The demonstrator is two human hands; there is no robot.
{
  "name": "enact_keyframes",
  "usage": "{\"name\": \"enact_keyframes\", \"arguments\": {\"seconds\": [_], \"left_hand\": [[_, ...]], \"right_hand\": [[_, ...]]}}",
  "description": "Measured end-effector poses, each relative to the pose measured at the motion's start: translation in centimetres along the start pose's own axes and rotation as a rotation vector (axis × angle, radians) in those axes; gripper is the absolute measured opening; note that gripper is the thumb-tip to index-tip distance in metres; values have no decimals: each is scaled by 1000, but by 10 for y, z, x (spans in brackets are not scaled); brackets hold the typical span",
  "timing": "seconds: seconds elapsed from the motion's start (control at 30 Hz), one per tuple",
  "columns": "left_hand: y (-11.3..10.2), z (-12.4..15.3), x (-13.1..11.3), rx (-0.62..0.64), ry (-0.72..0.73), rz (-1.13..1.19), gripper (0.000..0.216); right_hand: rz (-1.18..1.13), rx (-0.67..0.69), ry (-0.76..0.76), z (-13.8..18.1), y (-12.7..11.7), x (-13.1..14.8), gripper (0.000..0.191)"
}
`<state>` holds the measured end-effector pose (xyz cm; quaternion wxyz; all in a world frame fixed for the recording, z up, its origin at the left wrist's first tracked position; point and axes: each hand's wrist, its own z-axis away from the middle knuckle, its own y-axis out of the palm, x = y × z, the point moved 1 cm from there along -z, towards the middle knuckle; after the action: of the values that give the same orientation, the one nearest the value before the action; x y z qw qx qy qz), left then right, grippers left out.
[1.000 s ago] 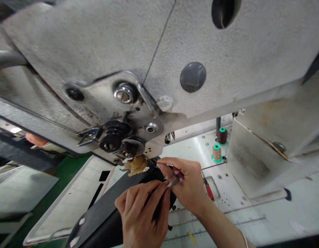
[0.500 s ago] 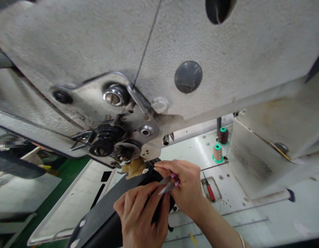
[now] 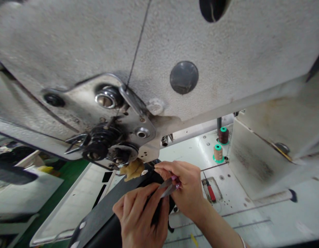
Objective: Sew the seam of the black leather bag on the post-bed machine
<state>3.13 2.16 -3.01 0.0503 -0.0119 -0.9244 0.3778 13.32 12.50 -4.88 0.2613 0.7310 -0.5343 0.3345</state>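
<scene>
Purple-handled scissors (image 3: 170,190) sit tucked in the curled fingers of the right hand (image 3: 186,187), their two blades parted and pointing left toward the other hand. Its thumb and forefinger are pinched together beyond the blades; whatever they may grip there is too small to tell. The left hand (image 3: 141,212), on the near side, is bent over the black leather (image 3: 104,210) with its fingers close together; whether it pinches or only presses cannot be told. The leather runs from the near left up under the machine, just right of a yellowish lump (image 3: 133,168) by the machine's lower end.

With the blades this near the left fingers, good handling would mean keeping those knuckles bent back and the points turned clear of both skin and leather. Steady pressure from the left hand should keep the leather from shifting, and small, slow movements seem best in so cramped a place.

Overhead, the grey sewing machine (image 3: 154,38) carries a dark thread (image 3: 137,44) down its face. Right of the hands, on the white table (image 3: 242,224), lies a red-handled screwdriver (image 3: 211,193); farther off stand a tan spool (image 3: 218,154) and a dark brown spool (image 3: 223,136).
</scene>
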Motion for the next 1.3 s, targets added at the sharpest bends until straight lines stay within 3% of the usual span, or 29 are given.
{"name": "enact_keyframes", "arguments": {"seconds": [0.47, 1.3], "left_hand": [[0, -3, 0, 5, 0, -6, 25], [2, -3, 0, -8, 5, -2, 25]], "right_hand": [[-83, -7, 65, -2, 1, -4, 21], [-65, -31, 72, -2, 2, -4, 11]]}}
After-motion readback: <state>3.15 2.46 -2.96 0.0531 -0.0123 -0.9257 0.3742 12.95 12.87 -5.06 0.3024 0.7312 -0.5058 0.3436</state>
